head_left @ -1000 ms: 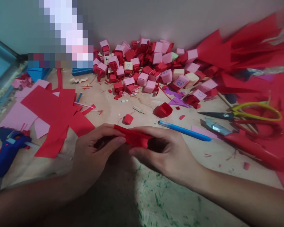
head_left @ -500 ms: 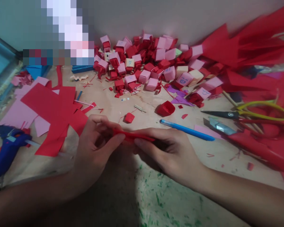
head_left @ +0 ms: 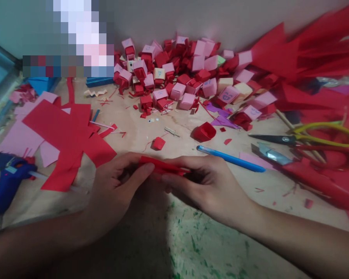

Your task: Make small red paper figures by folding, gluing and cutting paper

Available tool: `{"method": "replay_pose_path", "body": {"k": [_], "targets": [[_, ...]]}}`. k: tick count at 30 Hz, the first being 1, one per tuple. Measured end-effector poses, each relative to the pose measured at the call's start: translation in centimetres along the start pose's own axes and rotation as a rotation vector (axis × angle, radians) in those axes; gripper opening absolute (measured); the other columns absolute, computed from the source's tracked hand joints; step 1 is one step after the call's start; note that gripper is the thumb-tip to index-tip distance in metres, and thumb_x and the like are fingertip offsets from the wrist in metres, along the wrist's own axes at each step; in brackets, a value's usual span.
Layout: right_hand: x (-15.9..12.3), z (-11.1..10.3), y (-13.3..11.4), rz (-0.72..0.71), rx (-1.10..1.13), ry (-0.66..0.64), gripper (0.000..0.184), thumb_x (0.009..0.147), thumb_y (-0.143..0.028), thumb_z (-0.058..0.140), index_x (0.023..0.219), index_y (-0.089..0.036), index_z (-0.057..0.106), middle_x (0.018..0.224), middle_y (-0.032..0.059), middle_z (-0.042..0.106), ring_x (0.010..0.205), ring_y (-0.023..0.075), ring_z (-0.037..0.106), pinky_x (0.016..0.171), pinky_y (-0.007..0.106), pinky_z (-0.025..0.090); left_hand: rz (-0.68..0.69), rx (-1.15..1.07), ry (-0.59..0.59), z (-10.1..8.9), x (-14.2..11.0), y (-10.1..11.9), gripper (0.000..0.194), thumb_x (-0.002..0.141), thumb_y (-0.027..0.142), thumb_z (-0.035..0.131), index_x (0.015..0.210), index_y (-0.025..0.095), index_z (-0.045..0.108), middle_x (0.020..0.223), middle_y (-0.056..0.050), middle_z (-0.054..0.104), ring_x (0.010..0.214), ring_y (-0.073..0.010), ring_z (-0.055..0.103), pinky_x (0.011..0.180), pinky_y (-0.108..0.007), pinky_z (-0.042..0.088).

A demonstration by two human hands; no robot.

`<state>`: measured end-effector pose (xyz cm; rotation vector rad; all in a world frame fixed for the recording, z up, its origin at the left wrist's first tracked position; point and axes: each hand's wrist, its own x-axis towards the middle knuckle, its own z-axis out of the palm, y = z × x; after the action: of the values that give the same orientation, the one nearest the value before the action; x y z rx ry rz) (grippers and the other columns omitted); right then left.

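Note:
A narrow piece of red paper (head_left: 159, 164) is pinched between both hands at the middle of the view. My left hand (head_left: 120, 184) has its thumb pressed on the paper's left part, with the fingers behind it. On the right part, my right hand (head_left: 202, 182) grips with thumb and fingers. The hands partly cover the paper, so any folds at its ends are hidden. Just beyond them on the table lie a small red paper cube (head_left: 158, 143) and a larger open red paper box (head_left: 204, 132).
Many pink and red paper boxes (head_left: 187, 100) are heaped by the wall. To the left lie red paper strips (head_left: 72, 143) and a blue glue gun (head_left: 10, 182). A blue pen (head_left: 232, 159), yellow-handled scissors (head_left: 311, 136) and red sheets (head_left: 311, 58) are on the right.
More of the red paper's upper face now shows between the hands. The left fingers have lowered behind it. Both hands keep hold, and the view has shifted slightly.

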<state>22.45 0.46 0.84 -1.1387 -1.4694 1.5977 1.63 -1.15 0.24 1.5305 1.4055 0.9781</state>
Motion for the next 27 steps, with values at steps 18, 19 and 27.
{"method": "replay_pose_path", "body": {"k": [18, 19, 27], "targets": [[-0.07, -0.12, -0.27, 0.033, 0.044, -0.027, 0.031, 0.100, -0.030, 0.070, 0.073, -0.015, 0.076, 0.067, 0.0023, 0.071, 0.050, 0.0074, 0.052, 0.043, 0.019, 0.036, -0.159, -0.074, -0.038, -0.16, -0.01, 0.45, 0.020, 0.095, 0.029, 0.076, 0.076, 0.026, 0.081, 0.069, 0.007, 0.077, 0.060, -0.0082, 0.070, 0.059, -0.014, 0.056], [-0.06, -0.09, -0.29, 0.041, 0.047, -0.021, 0.032, 0.100, -0.030, 0.069, 0.073, -0.015, 0.076, 0.066, 0.0021, 0.070, 0.048, 0.0068, 0.050, 0.042, 0.019, 0.035, -0.176, -0.069, -0.033, -0.16, 0.03, 0.43, 0.020, 0.095, 0.029, 0.077, 0.075, 0.026, 0.081, 0.069, 0.007, 0.077, 0.061, -0.0082, 0.070, 0.060, -0.014, 0.056], [0.34, -0.31, -0.31, 0.122, 0.225, -0.075, 0.018, 0.095, -0.022, 0.077, 0.080, -0.015, 0.083, 0.064, 0.0018, 0.073, 0.048, 0.0057, 0.052, 0.040, 0.015, 0.034, -0.261, -0.140, -0.105, -0.69, 0.26, -0.21, 0.029, 0.095, 0.042, 0.077, 0.076, 0.021, 0.077, 0.075, 0.001, 0.079, 0.067, -0.0138, 0.073, 0.065, -0.022, 0.058]]}}
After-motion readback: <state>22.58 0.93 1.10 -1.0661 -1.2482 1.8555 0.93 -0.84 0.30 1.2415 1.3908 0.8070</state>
